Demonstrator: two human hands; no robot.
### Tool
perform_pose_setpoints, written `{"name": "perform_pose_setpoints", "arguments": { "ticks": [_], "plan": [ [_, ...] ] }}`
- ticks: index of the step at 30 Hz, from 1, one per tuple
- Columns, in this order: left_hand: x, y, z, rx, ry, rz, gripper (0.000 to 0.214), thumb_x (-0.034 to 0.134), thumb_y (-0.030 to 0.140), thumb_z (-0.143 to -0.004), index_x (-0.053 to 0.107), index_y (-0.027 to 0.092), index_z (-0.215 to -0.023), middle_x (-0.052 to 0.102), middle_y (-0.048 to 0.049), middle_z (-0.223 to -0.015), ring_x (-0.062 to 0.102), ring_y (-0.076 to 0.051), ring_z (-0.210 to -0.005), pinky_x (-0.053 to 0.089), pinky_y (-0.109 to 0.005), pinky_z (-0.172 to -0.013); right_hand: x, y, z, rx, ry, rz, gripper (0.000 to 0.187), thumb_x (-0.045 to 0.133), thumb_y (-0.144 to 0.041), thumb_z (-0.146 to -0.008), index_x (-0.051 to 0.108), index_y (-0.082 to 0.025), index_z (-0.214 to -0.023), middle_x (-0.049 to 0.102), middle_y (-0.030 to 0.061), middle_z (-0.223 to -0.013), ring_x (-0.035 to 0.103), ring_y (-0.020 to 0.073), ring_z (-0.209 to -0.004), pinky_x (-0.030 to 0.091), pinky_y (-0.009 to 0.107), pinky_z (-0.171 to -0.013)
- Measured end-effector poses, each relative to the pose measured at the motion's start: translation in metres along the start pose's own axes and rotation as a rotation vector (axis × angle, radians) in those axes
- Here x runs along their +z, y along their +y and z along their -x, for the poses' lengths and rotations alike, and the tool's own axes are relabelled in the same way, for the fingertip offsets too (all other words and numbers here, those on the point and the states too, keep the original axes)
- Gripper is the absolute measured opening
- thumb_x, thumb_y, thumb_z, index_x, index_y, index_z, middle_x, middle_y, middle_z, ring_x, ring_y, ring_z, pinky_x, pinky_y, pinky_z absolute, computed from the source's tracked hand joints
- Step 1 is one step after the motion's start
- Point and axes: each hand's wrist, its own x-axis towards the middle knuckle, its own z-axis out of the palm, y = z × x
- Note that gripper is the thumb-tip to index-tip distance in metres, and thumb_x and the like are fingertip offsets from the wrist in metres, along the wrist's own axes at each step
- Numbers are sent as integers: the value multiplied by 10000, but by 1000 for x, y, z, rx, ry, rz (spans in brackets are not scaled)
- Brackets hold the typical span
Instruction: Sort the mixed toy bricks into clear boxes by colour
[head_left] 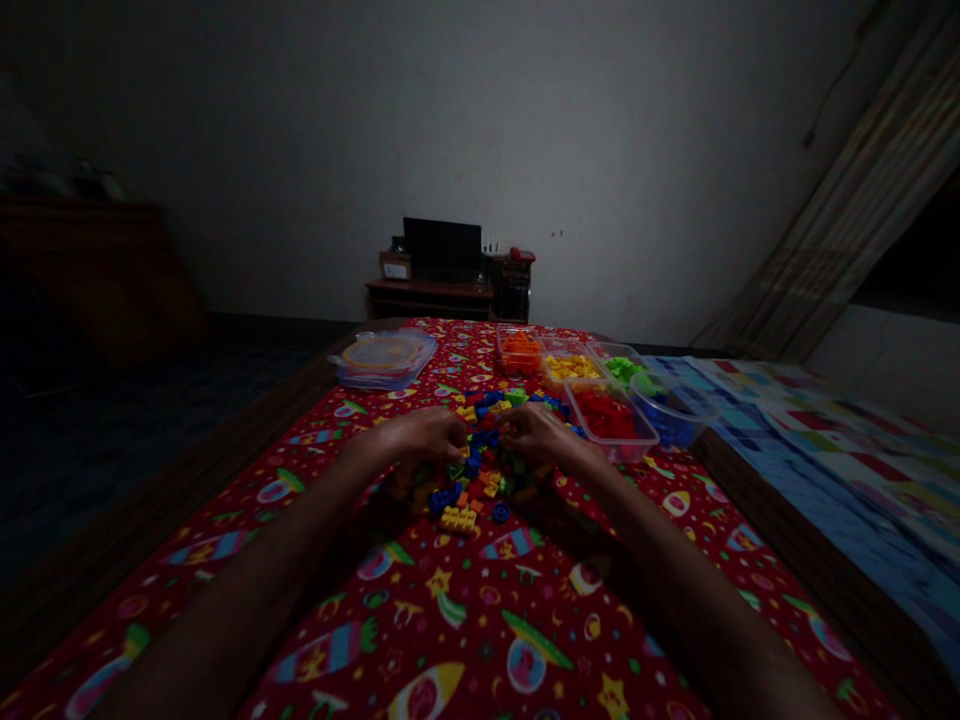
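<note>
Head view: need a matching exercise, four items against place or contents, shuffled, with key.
Things
1. Round clear tub
2. Monitor
3. Mixed block pile
4. Flat clear plastic stack

Place or contents
A. On the red cloth, toward its far left edge
B. Blue pieces inside
C. Around and below the left hand and right hand
D. On the desk by the wall

Pairs: 1-B, 2-D, 3-C, 4-A
</note>
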Motion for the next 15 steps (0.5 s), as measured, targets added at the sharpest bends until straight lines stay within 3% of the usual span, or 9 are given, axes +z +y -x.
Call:
{"name": "perform_pose_setpoints", "arguments": {
  "ticks": [4,8,12,15],
  "plan": [
    [8,2,-2,16,-22,-69,144,571,301,-606,631,176,-566,552,27,-486,461,-111,-468,281,-209,-432,-2,2,-2,53,57,-142,308,511,-109,-698,728,-148,-912,682,15,-764,580,130,-667,381,195,-584],
    [0,1,2,0,18,-142,155,551,309,-637,624,174,-623,572,20,-535,476,-121,-494,293,-216,-447,-4,5,-2,38,65,-185,325,460,-132,-735,731,-133,-914,700,35,-806,608,144,-694,422,206,-623],
    [-7,-1,3,-29,127,-126,236,497,334,-715,660,188,-803,648,-4,-658,554,-153,-582,366,-218,-505,-4,12,-3,22,110,-202,331,459,-112,-739,729,-154,-926,713,38,-911,629,153,-783,450,218,-716],
    [-4,-6,-2,-2,230,-130,330,485,361,-754,654,205,-990,689,-27,-789,607,-175,-696,436,-234,-618,-2,19,-5,39,125,-230,341,460,-82,-722,736,-177,-898,719,16,-869,631,146,-767,457,205,-698]
  ]
}}
